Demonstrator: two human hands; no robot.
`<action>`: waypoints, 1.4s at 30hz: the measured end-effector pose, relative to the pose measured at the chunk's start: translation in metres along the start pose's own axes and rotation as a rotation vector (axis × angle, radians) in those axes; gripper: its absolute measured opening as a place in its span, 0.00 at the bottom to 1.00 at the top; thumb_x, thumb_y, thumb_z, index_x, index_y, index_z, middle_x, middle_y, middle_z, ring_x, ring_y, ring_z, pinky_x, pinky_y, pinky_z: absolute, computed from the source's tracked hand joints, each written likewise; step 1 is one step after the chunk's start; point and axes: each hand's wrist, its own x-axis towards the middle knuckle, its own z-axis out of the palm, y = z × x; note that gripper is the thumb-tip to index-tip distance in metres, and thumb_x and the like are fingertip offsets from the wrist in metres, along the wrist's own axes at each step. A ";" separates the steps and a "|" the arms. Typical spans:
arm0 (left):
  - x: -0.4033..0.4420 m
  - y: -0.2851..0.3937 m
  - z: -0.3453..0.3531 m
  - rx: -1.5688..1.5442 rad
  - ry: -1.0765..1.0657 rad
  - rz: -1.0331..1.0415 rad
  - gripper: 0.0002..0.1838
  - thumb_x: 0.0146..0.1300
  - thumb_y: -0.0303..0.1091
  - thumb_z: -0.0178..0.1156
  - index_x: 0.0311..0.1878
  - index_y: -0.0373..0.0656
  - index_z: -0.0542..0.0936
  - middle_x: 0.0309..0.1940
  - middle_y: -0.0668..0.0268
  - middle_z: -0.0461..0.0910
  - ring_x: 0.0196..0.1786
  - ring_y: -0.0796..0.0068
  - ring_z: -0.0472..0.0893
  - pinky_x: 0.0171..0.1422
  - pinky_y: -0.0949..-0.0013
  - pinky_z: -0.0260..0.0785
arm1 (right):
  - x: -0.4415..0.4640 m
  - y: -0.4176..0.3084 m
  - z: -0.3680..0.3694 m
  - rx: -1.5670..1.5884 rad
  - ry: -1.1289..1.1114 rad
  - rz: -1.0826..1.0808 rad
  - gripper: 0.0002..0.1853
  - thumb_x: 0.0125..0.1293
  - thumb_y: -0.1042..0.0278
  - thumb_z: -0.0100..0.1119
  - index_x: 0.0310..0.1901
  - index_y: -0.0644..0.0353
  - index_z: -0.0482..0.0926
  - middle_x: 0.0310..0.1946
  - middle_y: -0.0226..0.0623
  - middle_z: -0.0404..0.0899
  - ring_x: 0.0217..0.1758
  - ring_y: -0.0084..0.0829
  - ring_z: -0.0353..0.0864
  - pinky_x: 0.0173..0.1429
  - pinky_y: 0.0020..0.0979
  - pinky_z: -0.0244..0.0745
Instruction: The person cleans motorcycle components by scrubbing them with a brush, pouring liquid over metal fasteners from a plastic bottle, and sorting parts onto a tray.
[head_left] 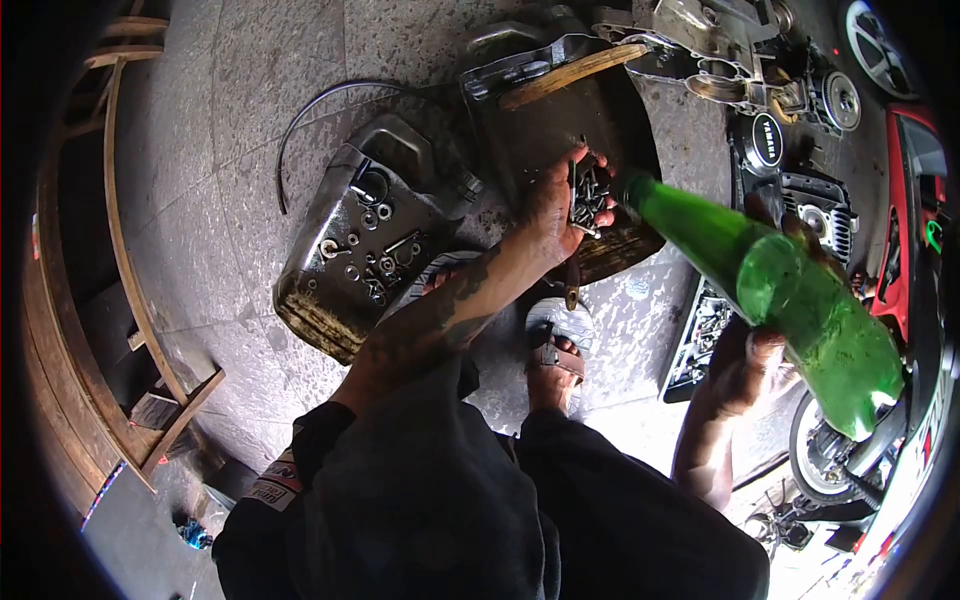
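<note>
My left hand (548, 208) is cupped palm up around a heap of bolts (589, 196). It is over a cut-open dark plastic jerrycan (545, 130) that serves as a pan, with a wooden stick (570, 78) lying across it. My right hand (745, 365) grips a green plastic bottle (775, 285), tilted so that its neck is close beside the bolts. Whether liquid is leaving the mouth I cannot tell. To the left, a second cut jerrycan (318, 205) holds loose washers, bolts and small metal parts (385, 265).
Engine casings (715, 60) and a Yamaha cover (766, 140) lie at the upper right. A tray of tools (700, 340) sits under the bottle. A black hose (300, 135) curves over the floor. Wooden furniture (120, 240) stands at left, a motorcycle wheel (815, 450) at right.
</note>
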 end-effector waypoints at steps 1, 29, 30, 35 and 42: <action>0.000 0.000 -0.003 -0.065 -0.053 -0.036 0.16 0.63 0.48 0.50 0.35 0.44 0.76 0.33 0.65 0.80 0.29 0.71 0.78 0.26 0.68 0.68 | -0.001 0.004 -0.002 0.086 0.011 0.063 0.29 0.57 0.64 0.63 0.58 0.66 0.64 0.52 0.48 0.71 0.53 0.39 0.72 0.63 0.43 0.61; -0.001 0.012 0.008 -0.406 -0.142 -0.042 0.12 0.67 0.42 0.48 0.34 0.45 0.74 0.34 0.65 0.76 0.33 0.70 0.72 0.34 0.70 0.71 | 0.042 0.000 0.023 0.095 0.076 0.007 0.28 0.59 0.69 0.59 0.60 0.63 0.63 0.52 0.46 0.70 0.56 0.38 0.70 0.65 0.44 0.58; -0.001 0.012 0.006 -0.421 -0.210 -0.072 0.12 0.67 0.42 0.48 0.34 0.45 0.74 0.34 0.65 0.75 0.32 0.71 0.71 0.31 0.72 0.68 | 0.044 -0.001 0.022 0.134 0.051 0.007 0.27 0.59 0.69 0.59 0.60 0.63 0.63 0.52 0.46 0.70 0.56 0.38 0.70 0.65 0.44 0.59; -0.003 0.013 0.006 -0.426 -0.369 -0.149 0.12 0.67 0.42 0.47 0.34 0.46 0.72 0.33 0.66 0.73 0.31 0.74 0.69 0.24 0.75 0.62 | 0.055 0.001 0.016 0.109 0.123 -0.006 0.23 0.63 0.63 0.56 0.55 0.69 0.68 0.51 0.48 0.73 0.54 0.40 0.72 0.64 0.45 0.60; -0.003 0.012 0.008 -0.434 -0.428 -0.166 0.11 0.68 0.42 0.46 0.35 0.45 0.70 0.32 0.67 0.68 0.31 0.74 0.67 0.23 0.75 0.63 | 0.063 -0.001 0.017 0.087 0.082 -0.039 0.22 0.62 0.64 0.56 0.54 0.67 0.69 0.50 0.47 0.73 0.54 0.39 0.73 0.64 0.45 0.61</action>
